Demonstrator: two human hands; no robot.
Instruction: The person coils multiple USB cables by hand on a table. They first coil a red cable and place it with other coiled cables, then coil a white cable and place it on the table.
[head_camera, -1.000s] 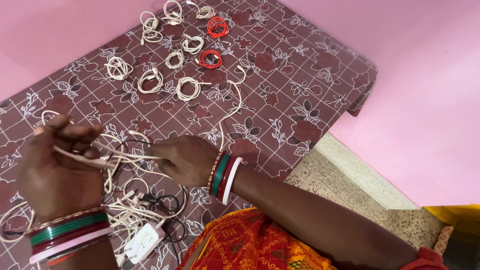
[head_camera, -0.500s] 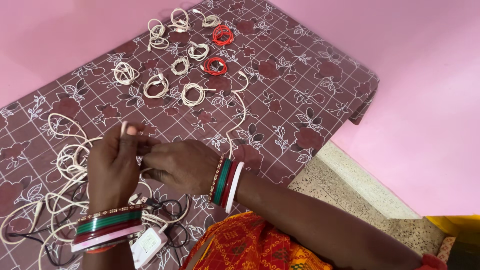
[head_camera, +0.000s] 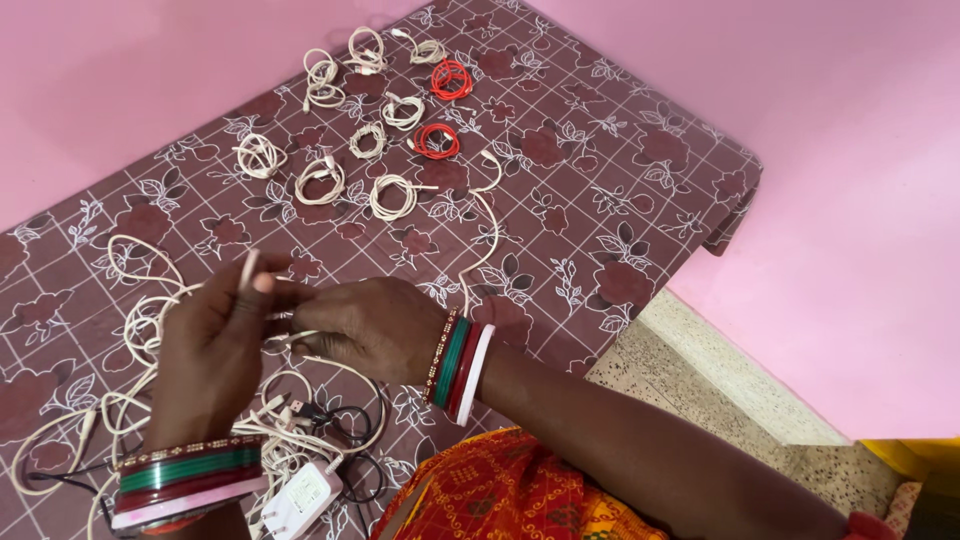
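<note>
My left hand is raised over a tangle of white cables and pinches one white cable, whose end sticks up above my thumb. My right hand meets it from the right and grips the same cable. Both wrists wear red, green and white bangles. A long white cable runs away from my right wrist across the maroon floral cloth. A white charger plug lies below my hands.
Several coiled white cables and two coiled red cables lie in rows at the far end of the cloth. Black cables mix into the tangle. Pink walls surround the surface. Speckled floor shows on the right.
My left hand came down from the far left and moved right to meet my right hand. The cable stretched between them is now gathered close. The view shifted slightly down.
</note>
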